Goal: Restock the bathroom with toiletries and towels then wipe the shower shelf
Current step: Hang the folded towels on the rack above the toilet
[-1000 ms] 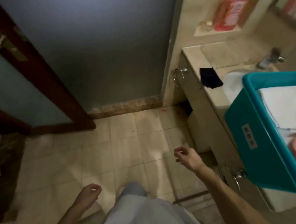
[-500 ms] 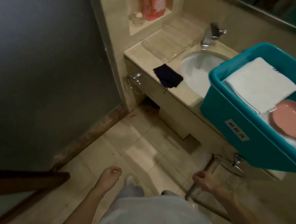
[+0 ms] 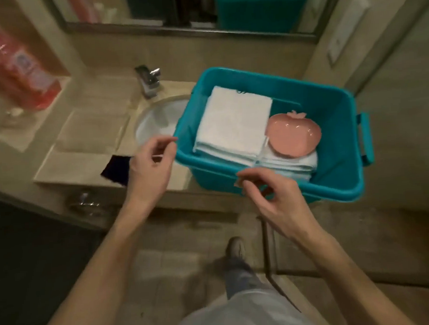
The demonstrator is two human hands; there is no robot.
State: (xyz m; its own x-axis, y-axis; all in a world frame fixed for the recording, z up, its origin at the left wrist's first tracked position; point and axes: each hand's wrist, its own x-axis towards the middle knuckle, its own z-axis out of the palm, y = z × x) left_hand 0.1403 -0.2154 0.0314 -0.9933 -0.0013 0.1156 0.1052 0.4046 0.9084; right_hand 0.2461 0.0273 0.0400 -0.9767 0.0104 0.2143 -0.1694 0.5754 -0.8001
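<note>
A teal plastic tub [image 3: 337, 139] stands on the vanity counter, partly over the basin. Inside lie folded white towels [image 3: 233, 123] and a pink apple-shaped dish [image 3: 294, 137] resting on them. My left hand [image 3: 151, 168] hovers at the tub's left rim with fingers loosely curled and holds nothing. My right hand [image 3: 273, 194] is raised at the tub's near rim, fingers loosely bent, also holding nothing. A dark cloth [image 3: 116, 171] lies on the counter edge, partly behind my left hand.
A white basin [image 3: 155, 120] and chrome tap [image 3: 149, 81] sit left of the tub. A red bottle [image 3: 19, 66] stands in a wall niche at far left. A mirror [image 3: 186, 8] runs above. A chrome towel ring [image 3: 85, 200] hangs under the counter.
My view has swung right from the door and floor to the vanity. Both hands have risen from beside my legs up to the tub's rim.
</note>
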